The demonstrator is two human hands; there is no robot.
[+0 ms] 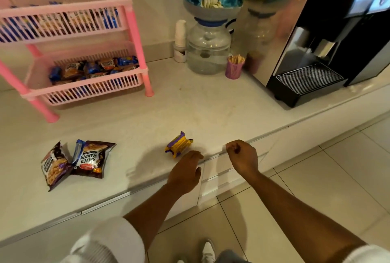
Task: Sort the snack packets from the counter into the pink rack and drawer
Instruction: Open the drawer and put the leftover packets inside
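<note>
Left hand (185, 175) spread, empty, just beside yellow packet (179, 145) at counter (190, 111) front edge. Right hand (242, 156) curled shut at drawer (217, 166) edge; contents can't be told.

White counter (190, 111), plain wall (156, 9), pale tiled floor (316, 178).

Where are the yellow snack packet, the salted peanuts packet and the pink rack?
yellow snack packet (179, 145), head view, middle of its wrapper.
salted peanuts packet (90, 158), head view, its printed front.
pink rack (129, 1), head view, top tier's right corner.
</note>
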